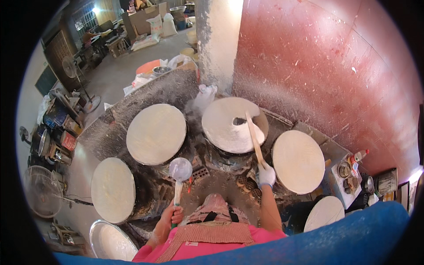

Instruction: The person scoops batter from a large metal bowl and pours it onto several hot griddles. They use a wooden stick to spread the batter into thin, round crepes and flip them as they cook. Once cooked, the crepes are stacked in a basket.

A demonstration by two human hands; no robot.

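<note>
My left hand [171, 214] is closed around the handle of a ladle [180, 169], whose round, whitish bowl hangs in front of me between the griddles. In a white glove, my right hand [266, 175] grips a flat wooden spreader [254, 138]. The spreader's far end rests on the round griddle [260, 123] at the middle back. Pale batter [223, 121] covers most of that griddle in a thin sheet, with a dark bare hole near the centre and a bare strip at the right. Wetter, whiter batter lies along its front right.
Round pale sheets cover a back-left griddle [156, 134], a left griddle [113, 190], a right griddle [298, 162] and a lower-right one [324, 214]. A metal basin [92, 238] of white liquid stands lower left. Honeycomb briquettes [255, 193] lie near my right arm. A fan [43, 191] stands left.
</note>
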